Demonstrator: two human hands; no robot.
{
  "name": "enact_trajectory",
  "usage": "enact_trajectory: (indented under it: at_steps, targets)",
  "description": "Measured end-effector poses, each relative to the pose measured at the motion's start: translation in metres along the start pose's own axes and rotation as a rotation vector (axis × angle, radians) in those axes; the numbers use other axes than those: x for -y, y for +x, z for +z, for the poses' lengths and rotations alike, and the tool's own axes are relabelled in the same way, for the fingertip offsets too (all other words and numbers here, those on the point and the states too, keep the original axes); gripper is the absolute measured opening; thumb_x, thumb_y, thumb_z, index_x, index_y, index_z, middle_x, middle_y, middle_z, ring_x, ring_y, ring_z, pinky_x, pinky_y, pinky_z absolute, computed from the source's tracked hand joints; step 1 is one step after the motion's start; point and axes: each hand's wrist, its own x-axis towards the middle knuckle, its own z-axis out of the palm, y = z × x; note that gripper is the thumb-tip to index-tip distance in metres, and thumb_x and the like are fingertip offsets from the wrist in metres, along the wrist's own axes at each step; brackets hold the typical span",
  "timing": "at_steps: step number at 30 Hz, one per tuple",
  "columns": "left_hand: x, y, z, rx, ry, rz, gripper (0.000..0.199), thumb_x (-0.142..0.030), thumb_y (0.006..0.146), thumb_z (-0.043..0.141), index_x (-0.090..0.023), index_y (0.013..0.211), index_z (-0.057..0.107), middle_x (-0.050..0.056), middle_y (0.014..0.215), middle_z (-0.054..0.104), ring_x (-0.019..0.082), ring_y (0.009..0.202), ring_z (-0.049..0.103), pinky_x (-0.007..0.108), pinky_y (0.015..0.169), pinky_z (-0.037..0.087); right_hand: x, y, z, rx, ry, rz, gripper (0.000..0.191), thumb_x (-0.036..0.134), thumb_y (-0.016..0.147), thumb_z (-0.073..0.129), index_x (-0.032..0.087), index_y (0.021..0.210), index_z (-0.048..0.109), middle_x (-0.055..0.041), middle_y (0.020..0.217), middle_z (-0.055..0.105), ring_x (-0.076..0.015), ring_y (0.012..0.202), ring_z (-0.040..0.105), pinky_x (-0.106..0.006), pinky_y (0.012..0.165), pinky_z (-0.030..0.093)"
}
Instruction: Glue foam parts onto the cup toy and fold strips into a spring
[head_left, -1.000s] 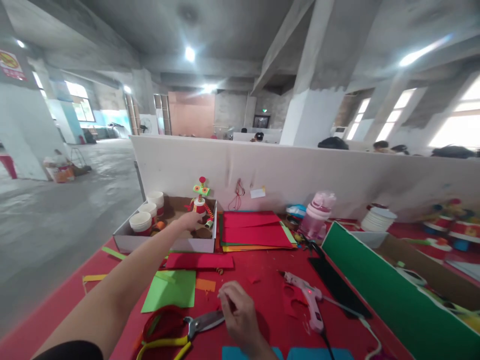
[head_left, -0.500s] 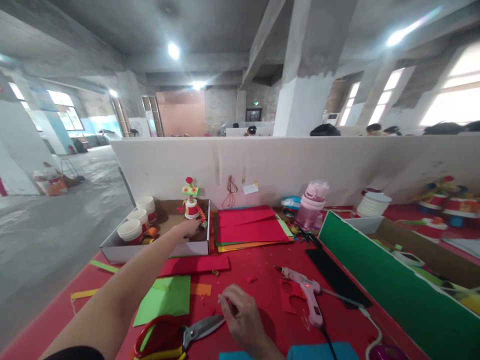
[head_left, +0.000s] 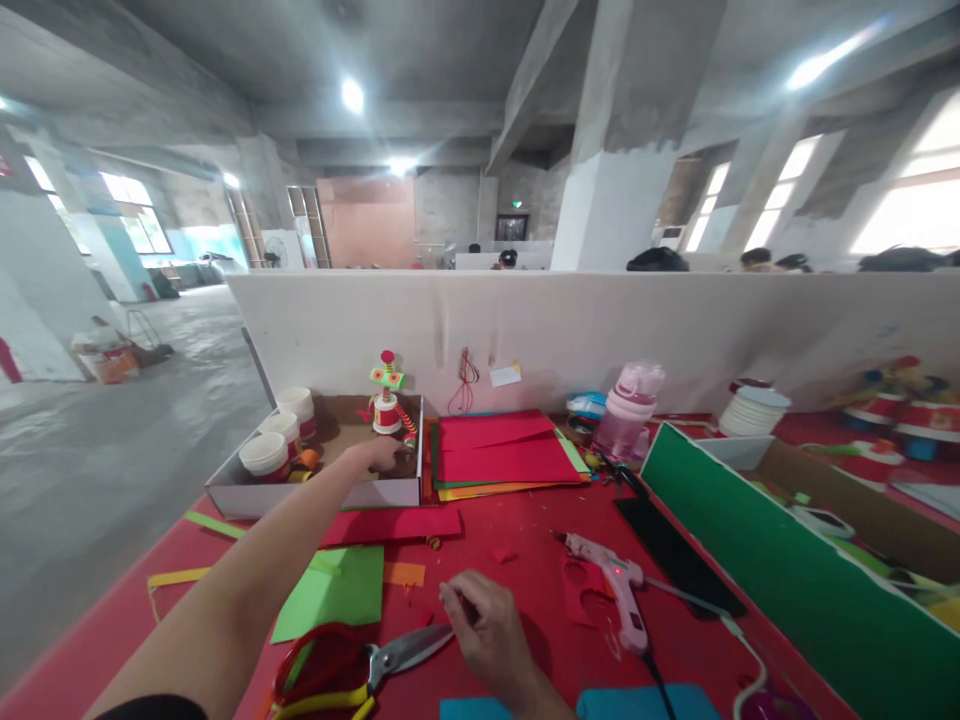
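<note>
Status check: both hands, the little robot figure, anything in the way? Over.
Left hand inside the box, grip unclear. Right hand half-curled, contents unclear. Robot figure upright in the box, just beyond left hand. Scissors lie beside right hand.

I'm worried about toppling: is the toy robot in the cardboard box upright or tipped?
Upright: the toy robot has its green head directly above its cup body.

Left grip point(head_left: 388, 456) is inside a box point(head_left: 397, 492); right grip point(head_left: 489, 622) beside scissors point(head_left: 409, 652).
</note>
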Motion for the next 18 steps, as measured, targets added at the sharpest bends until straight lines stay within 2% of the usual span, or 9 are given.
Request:
enact_trajectory:
  at_steps: [4, 12, 18]
  targets:
    - [-0.001, 0.001, 0.003, 0.025, 0.027, -0.006, 0.058, -0.011, 0.063, 0.056, -0.018, 0.12, 0.061, 0.013, 0.098, 0.07, 0.021, 0.071, 0.064, 0.026, 0.058, 0.049, 0.0, 0.0, -0.001, -0.001, -0.001, 0.007, 0.031, 0.029, 0.095, 0.043, 0.02, 0.067, 0.053, 0.0003, 0.06, 0.052, -0.0118, 0.056, 0.048, -0.023, 0.054, 0.033]
    - [-0.007, 0.002, 0.004, 0.033, 0.119, -0.038, 0.057, -0.013, 0.066, 0.057, -0.023, 0.122, 0.057, 0.011, 0.099, 0.07, 0.023, 0.08, 0.064, 0.027, 0.066, 0.049, -0.003, 0.0, 0.003, 0.032, 0.026, 0.028, 0.03, 0.029, 0.094, 0.044, 0.02, 0.067, 0.055, 0.0001, 0.062, 0.054, -0.012, 0.058, 0.05, -0.023, 0.056, 0.034]
    - [-0.011, 0.008, 0.009, 0.012, 0.182, -0.101, 0.054, -0.017, 0.071, 0.054, -0.013, 0.126, 0.053, 0.02, 0.103, 0.067, 0.027, 0.083, 0.064, 0.033, 0.069, 0.05, -0.003, 0.0, 0.001, 0.051, 0.048, 0.057, 0.032, 0.03, 0.094, 0.043, 0.019, 0.066, 0.054, -0.0004, 0.062, 0.055, -0.0121, 0.059, 0.051, -0.023, 0.057, 0.035]
